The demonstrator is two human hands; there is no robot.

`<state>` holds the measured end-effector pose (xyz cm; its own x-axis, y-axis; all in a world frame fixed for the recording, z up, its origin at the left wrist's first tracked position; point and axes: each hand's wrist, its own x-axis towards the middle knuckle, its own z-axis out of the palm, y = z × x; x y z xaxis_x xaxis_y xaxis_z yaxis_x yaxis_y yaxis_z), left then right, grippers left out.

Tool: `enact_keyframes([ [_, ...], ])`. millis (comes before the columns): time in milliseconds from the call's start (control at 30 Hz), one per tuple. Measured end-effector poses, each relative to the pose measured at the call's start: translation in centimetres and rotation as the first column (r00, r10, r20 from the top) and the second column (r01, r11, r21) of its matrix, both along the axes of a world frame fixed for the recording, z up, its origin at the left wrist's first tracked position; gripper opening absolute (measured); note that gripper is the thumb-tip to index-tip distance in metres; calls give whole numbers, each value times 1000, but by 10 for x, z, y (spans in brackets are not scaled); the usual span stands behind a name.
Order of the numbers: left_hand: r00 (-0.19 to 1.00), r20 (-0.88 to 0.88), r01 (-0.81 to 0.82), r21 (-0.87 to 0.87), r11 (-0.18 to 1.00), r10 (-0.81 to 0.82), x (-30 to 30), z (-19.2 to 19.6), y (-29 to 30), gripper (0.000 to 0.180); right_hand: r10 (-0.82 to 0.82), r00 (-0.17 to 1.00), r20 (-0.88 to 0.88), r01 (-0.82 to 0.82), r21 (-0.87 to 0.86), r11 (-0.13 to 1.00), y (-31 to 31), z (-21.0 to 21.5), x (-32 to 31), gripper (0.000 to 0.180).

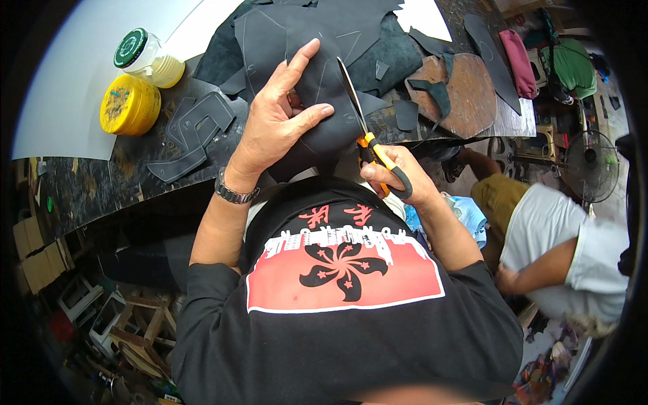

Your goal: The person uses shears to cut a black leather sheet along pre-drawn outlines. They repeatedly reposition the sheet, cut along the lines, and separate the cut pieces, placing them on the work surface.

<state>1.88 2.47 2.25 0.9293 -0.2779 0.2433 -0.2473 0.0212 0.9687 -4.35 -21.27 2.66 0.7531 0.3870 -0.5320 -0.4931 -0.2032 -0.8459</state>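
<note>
My left hand [277, 118] grips a large sheet of black leather [304, 40] marked with faint chalk outlines, thumb on top and fingers spread over it at the table's near edge. My right hand [398, 179] is closed on the orange-and-black handles of a pair of scissors [361, 118]. The blades point away from me and lie against the leather just right of my left thumb. A metal watch [235, 192] sits on my left wrist.
Cut black leather shapes [192, 131] lie left of my hand. A yellow tin [129, 104] and a green-lidded jar [145, 57] stand on a white sheet [61, 88]. More scraps and a brown board [466, 91] lie right. A person in a white shirt [567, 250] bends nearby; a fan [590, 165] stands behind.
</note>
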Motion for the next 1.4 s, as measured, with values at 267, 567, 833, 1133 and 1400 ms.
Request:
enact_keyframes([
  [267, 1000, 9, -1, -66, 998, 2, 1, -3, -3, 81, -16, 1000, 3, 16, -100, 995, -1, 2, -4, 35],
  [567, 998, -32, 52, -118, 992, -56, -1, 0, -2, 79, -29, 997, -67, 26, -36, 999, 2, 2, 0, 32],
  [833, 996, -38, 80, -108, 991, -85, -4, -1, -5, 82, -34, 999, -41, 34, 5, 999, 3, -2, 2, 38],
  [1133, 994, -14, 101, -163, 981, -105, 1, -8, -6, 93, 19, 998, -58, -19, -1, 1000, -8, -1, 3, 36],
  [1400, 967, -170, 196, 17, 981, -190, -2, 0, 0, 104, 79, 996, -38, -71, 171, 983, -30, 4, 24, 37],
])
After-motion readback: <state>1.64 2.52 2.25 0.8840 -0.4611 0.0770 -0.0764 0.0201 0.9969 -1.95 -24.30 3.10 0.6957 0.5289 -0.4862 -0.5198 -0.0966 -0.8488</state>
